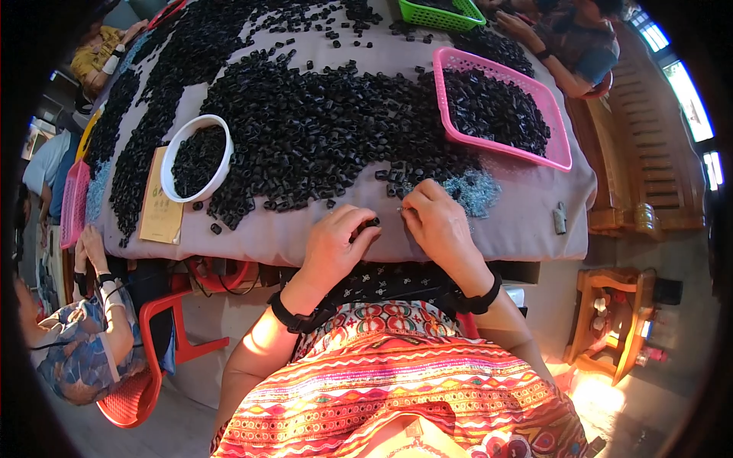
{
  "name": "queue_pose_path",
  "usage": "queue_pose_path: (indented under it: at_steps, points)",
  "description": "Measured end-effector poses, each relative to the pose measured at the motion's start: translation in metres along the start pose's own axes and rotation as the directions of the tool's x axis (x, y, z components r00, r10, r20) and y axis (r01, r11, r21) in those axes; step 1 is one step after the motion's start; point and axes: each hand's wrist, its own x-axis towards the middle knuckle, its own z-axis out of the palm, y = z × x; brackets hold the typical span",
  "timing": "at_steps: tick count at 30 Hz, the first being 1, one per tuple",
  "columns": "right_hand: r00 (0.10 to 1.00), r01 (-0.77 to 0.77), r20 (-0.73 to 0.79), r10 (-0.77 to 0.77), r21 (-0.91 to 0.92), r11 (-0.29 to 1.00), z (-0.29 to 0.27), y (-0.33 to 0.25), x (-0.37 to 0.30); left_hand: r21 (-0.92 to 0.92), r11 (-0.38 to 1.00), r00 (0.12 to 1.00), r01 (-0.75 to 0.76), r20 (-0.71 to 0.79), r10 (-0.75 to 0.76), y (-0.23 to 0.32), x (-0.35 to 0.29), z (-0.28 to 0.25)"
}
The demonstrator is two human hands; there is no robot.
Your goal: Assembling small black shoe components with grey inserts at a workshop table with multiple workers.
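My left hand is closed near the table's front edge, with a small black plastic piece between thumb and fingers. Just to its right, my right hand is bent in a pinch; whatever its fingertips hold is too small to make out. The two hands are a little apart. Beside the right hand lies a heap of small, clear bluish bits. Beyond both hands spreads a large pile of small black plastic pieces on the grey cloth.
A pink basket of black pieces stands at the right. A white bowl rests partly on a tan notebook at the left. Farther back is a green basket. Other people sit around the table; a red chair stands lower left.
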Motion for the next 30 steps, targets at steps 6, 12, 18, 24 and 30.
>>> queue_pose_path:
  at_steps: [6, 12, 18, 24, 30]
  points:
    - [0.976, -0.217, 0.052, 0.211, 0.248, 0.944, -0.018, -0.008, 0.003, -0.013, 1.000, 1.000, -0.009, 0.010, 0.009, -0.003, -0.002, 0.000]
    - [0.961, -0.277, 0.120, 0.250, 0.407, 0.871, -0.017, -0.013, -0.001, 0.017, 1.000, 1.000, -0.004, 0.021, 0.004, -0.001, -0.002, -0.001]
    - [0.970, -0.235, 0.171, 0.172, 0.477, 0.847, -0.004, -0.024, 0.002, -0.006, 1.000, 0.999, -0.001, 0.039, 0.001, -0.002, -0.001, -0.001]
    - [0.977, -0.160, 0.195, 0.081, 0.435, 0.886, -0.003, -0.027, 0.003, 0.018, 0.997, 0.997, -0.077, 0.028, 0.077, -0.003, -0.001, -0.003]
    - [0.976, -0.168, 0.204, 0.083, 0.447, 0.878, -0.006, -0.033, 0.008, -0.017, 0.999, 0.997, -0.048, 0.066, 0.049, -0.003, -0.002, -0.005]
